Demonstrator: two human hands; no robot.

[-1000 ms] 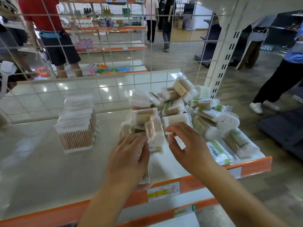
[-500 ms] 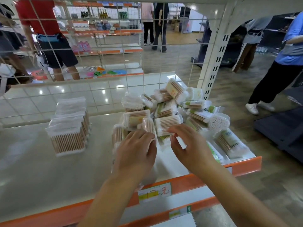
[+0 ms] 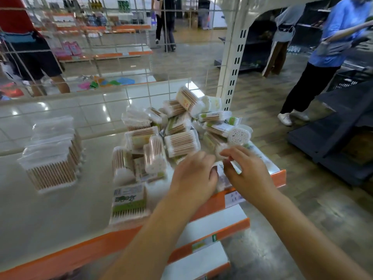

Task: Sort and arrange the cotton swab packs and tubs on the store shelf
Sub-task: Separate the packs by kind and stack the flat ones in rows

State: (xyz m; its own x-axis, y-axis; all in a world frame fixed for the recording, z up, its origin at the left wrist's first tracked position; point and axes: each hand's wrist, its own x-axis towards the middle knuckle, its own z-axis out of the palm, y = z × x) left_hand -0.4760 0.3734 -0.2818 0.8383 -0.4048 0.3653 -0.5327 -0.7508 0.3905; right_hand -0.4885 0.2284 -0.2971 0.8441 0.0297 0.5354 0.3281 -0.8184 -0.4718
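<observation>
both hands met at lower centre-right of the frame over a small pack [image 3: 222, 176] near the shelf's orange front edge [image 3: 280, 176]. the left hand [image 3: 193, 176] curled its fingers on the pack's left side; the right hand [image 3: 245, 174] pinched it from the right, though blur hid the exact grip. just behind them lay the jumbled pile of swab packs and tubs [image 3: 181, 130]. a green-labelled pack [image 3: 129, 203] lay flat at the shelf front, lower centre. a neat stack of packs [image 3: 52, 154] stood at left.
</observation>
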